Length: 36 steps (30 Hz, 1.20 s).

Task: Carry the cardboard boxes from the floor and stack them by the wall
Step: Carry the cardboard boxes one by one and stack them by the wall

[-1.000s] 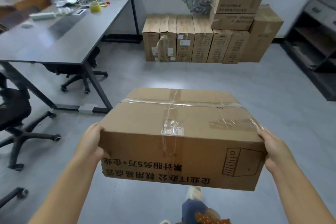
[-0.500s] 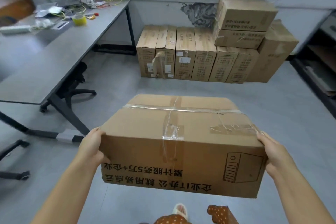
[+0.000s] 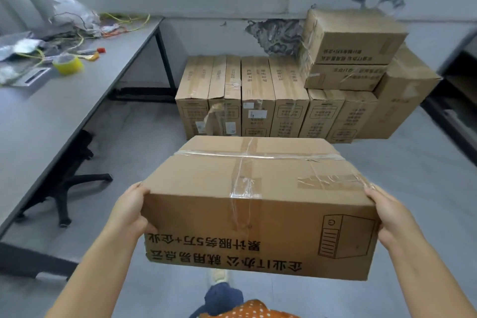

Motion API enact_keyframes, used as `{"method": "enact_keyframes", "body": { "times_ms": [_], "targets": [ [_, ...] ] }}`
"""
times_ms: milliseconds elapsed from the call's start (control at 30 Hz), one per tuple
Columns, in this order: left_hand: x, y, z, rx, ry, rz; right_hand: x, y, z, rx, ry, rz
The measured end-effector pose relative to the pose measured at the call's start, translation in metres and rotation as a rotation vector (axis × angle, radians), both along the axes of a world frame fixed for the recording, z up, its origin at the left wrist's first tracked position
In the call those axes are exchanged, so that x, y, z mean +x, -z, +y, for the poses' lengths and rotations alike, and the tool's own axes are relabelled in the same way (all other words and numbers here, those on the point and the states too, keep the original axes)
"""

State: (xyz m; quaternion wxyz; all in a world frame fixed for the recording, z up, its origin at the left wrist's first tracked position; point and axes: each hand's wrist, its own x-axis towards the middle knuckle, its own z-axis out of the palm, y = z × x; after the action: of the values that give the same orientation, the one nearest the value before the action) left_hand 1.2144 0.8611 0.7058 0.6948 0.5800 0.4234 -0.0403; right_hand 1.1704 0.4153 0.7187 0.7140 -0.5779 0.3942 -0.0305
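A brown, tape-sealed rectangular cardboard box is held in the air in front of the person, above the grey floor, with its long axis running left to right across the view and its broad top face roughly level. The printed side panel faces the camera, its black characters and computer-tower drawing upside down. The left hand grips the box's left end, thumb on the near panel and fingers wrapped round the side out of sight; the right hand clasps the right end the same way, fingers hidden behind the corner. Ahead, against the grey wall, stands a row of upright narrow brown cartons, long faces vertical, touching side by side. Two wider brown boxes lie flat, stacked on the row's right part. A grey table stands to the left, bearing a yellow tape roll.
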Motion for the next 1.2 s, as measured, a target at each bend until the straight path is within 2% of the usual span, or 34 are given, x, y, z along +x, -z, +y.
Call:
{"method": "enact_keyframes", "body": {
  "times_ms": [200, 400, 800, 1200],
  "targets": [
    [0.163, -0.022, 0.002, 0.05, 0.079, -0.036, 0.125, -0.006, 0.006, 0.053, 0.055, -0.014],
    [0.289, -0.026, -0.041, 0.033, 0.112, -0.027, 0.227, -0.007, -0.025, 0.062, 0.131, -0.043],
    [0.498, -0.024, -0.151, 0.014, -0.024, -0.067, 0.493, -0.018, -0.146, 0.023, -0.038, -0.095],
    [0.675, -0.002, -0.18, -0.014, -0.105, -0.048, 0.71, -0.007, -0.178, -0.008, -0.137, -0.115]
  ]
}}
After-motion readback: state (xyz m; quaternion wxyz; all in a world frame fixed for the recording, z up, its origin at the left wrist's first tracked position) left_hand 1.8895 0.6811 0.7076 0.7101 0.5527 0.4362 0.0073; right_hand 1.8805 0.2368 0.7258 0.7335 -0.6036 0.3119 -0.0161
